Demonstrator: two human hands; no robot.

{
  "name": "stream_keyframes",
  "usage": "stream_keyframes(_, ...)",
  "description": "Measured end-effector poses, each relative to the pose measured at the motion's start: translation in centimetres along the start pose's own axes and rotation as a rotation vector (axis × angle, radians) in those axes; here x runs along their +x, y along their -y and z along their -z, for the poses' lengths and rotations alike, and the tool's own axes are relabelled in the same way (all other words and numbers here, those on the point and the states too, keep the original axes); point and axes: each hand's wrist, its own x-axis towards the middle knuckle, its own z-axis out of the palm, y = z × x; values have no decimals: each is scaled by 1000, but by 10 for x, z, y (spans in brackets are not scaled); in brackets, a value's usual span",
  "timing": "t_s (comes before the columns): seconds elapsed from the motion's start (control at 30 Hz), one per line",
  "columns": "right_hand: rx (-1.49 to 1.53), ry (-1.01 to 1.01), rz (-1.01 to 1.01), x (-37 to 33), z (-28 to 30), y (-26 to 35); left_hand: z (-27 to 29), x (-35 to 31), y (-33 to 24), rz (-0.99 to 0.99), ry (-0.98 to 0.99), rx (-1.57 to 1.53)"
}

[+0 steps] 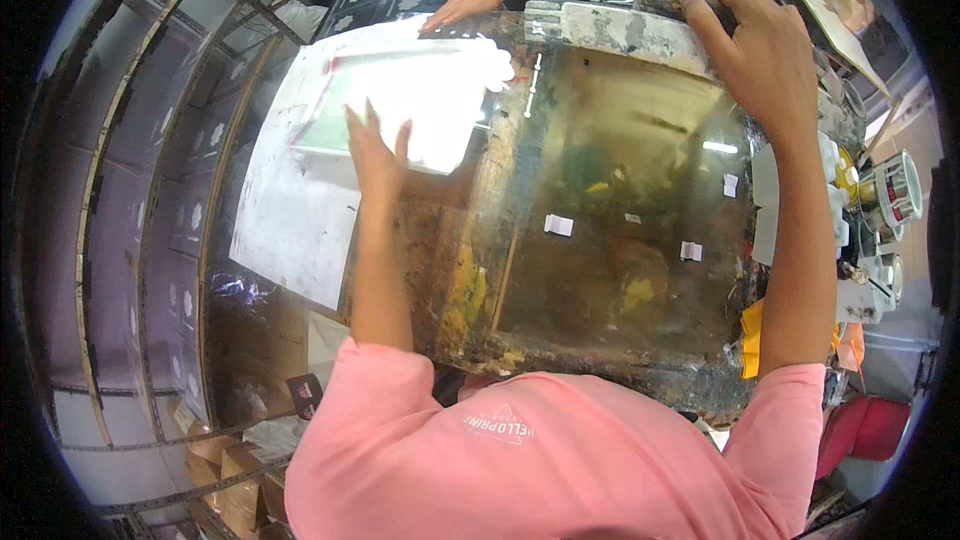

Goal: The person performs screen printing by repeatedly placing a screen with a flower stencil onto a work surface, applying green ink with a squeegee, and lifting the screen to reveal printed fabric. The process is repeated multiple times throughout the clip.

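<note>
My left hand [376,155] is open, fingers spread, over the near edge of a bright printed sheet [325,125] with a green and red edge. Glare washes out much of that sheet; I cannot tell whether my fingers touch it. Beneath it lies a larger white sheet [290,215]. My right hand [765,55] is raised at the far right, thumb and fingers apart and bent, beside the end of a paint-stained bar [625,32]. Nothing shows in its grasp. Between my arms is a glossy, brownish work surface [610,290] with several small white tabs, one of them a tab [558,226].
Across the table, another person's hand [460,10] rests near the white sheet's far edge. Racks [150,190] with dark panels stand at left. Cans and tubs [890,190] crowd the right side, near an orange cloth [752,338]. A red chair [865,428] stands lower right.
</note>
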Motion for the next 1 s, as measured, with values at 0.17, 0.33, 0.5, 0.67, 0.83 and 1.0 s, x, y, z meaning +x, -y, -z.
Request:
stream_keyframes(0.17, 28, -4, 25, 9, -2, -2, -5, -47, -12, -187, 228, 91)
stream_keyframes(0.33, 22, 70, -40, 5, -2, 0, -2, -37, -17, -169, 177, 120)
stream_keyframes(0.5, 1, 39, -4, -6, -3, -1, 38, 3, -34, -139, 196, -59)
stream_keyframes(0.67, -55, 38, -6, -2, -5, 0, 44, -15, -116, -325, 401, 69)
stream_keyframes(0.83, 66, 16, -28, 3, 3, 7, -15, -80, -215, -417, 618, -159)
stream_keyframes(1.0, 92, -45, 28, -1, 7, 12, -75, -155, -278, -642, 392, -220)
